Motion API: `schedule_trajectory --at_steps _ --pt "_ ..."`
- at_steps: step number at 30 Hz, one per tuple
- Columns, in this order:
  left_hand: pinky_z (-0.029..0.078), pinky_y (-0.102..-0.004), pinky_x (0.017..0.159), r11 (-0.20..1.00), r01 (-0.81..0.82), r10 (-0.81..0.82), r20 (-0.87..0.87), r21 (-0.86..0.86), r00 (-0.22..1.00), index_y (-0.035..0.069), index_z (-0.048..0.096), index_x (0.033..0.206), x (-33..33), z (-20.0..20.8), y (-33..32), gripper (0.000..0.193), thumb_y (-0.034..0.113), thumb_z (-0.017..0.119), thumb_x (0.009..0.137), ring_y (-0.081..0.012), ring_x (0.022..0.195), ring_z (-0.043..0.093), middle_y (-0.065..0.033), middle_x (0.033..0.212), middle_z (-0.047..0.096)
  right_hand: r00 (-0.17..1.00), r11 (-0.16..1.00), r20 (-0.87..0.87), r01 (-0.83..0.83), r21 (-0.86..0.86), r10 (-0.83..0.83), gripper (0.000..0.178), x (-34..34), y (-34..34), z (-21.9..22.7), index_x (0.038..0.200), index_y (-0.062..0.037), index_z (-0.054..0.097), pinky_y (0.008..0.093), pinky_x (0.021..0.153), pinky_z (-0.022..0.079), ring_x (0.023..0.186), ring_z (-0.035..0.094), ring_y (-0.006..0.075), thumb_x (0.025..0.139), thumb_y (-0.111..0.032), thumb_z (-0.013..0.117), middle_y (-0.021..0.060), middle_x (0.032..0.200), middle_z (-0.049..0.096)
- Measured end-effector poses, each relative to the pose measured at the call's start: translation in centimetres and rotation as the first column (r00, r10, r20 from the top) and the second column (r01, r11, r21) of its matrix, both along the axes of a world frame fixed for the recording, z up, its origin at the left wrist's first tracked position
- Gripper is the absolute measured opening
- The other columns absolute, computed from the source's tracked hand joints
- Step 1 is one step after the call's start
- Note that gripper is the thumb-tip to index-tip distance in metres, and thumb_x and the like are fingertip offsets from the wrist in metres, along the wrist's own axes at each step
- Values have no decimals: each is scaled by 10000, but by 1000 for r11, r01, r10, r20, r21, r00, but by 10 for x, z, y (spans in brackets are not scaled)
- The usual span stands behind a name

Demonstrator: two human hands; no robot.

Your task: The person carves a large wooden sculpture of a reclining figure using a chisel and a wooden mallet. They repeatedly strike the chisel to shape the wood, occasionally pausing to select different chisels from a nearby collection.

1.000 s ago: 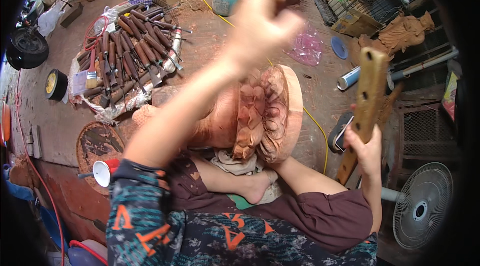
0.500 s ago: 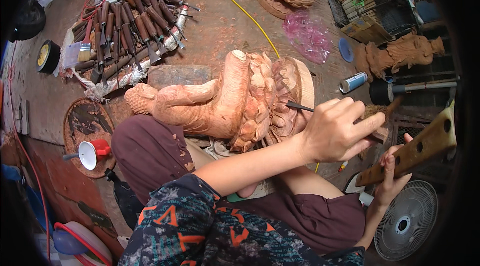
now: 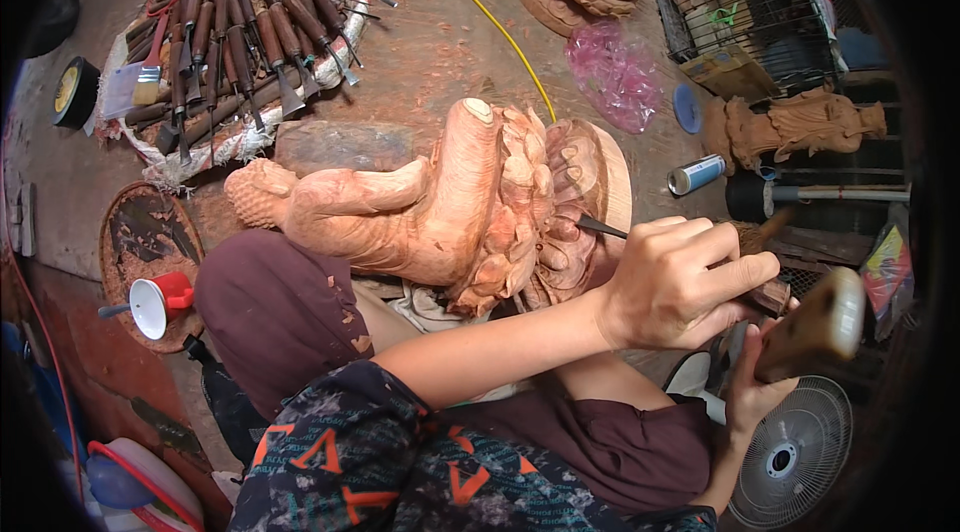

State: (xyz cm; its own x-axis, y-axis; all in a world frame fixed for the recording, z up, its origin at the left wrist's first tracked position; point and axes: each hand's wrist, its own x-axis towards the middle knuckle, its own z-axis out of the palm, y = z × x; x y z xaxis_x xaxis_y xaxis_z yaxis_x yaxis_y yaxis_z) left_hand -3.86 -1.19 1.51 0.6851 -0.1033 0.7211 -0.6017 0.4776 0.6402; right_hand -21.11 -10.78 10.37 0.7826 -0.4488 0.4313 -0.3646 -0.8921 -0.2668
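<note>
A reddish wooden carving of a seated figure (image 3: 390,207) lies on its side before my legs, its knobbly head to the left and its petalled base to the right. My left hand (image 3: 675,282) is wrapped round a wood chisel (image 3: 603,227), whose dark blade points left at the base. The handle's butt sticks out past my fingers. Close to that butt is a thick wooden mallet (image 3: 815,327), seen nearly end-on, gripped in my right hand (image 3: 755,392). Whether mallet and handle touch, I cannot tell.
Many dark-handled chisels (image 3: 265,27) lie on a bundled sack at upper left. A round tray (image 3: 110,232) of shavings holds a red-and-white mug (image 3: 160,304). More carvings (image 3: 800,127), a wire cage (image 3: 745,7), a spray can (image 3: 697,175), a yellow cord (image 3: 490,17) and a fan (image 3: 790,457) surround me.
My right hand has swung the mallet left and turned it towards the chisel's butt. My left hand keeps its grip. The whole view has shifted slightly.
</note>
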Motion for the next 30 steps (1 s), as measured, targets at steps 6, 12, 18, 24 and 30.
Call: schedule_trajectory --at_steps 6,12,18,24,30 --pt "409 -311 487 999 35 -35 4 -29 999 132 676 1024 1 -4 4 465 252 769 584 -188 563 553 -4 666 518 994 991 -26 101 -85 -104 365 -5 -1 1 1171 53 485 330 891 429 869 547 177 835 30 627 75 952 543" --pt "416 -324 487 996 26 -30 -41 -90 999 113 673 1028 4 -4 2 498 216 788 554 -205 563 555 -19 672 536 1000 996 -14 12 -84 -14 481 -10 -10 8 1333 40 398 209 722 419 776 505 81 890 4 583 38 934 514" --pt "428 -331 491 995 -6 -2 -77 -100 997 99 665 1025 7 -3 0 511 195 796 540 -223 566 562 -31 673 541 995 997 98 27 77 -35 529 6 2 11 1366 39 335 229 708 417 735 486 86 884 21 551 44 877 492" --pt "431 -327 491 995 -17 9 -80 -103 997 104 663 1029 4 2 -1 488 231 788 575 -218 565 563 -26 661 525 992 973 126 -7 229 -22 529 16 10 15 1347 51 330 245 755 404 776 487 117 870 22 555 54 876 501" --pt "434 -331 496 997 2 -7 -60 -81 998 120 673 1053 3 -3 -3 514 224 783 563 -219 568 561 -24 660 526 990 997 -117 79 9 -77 141 4 7 2 1009 8 541 241 751 431 824 521 99 881 14 599 22 899 527"
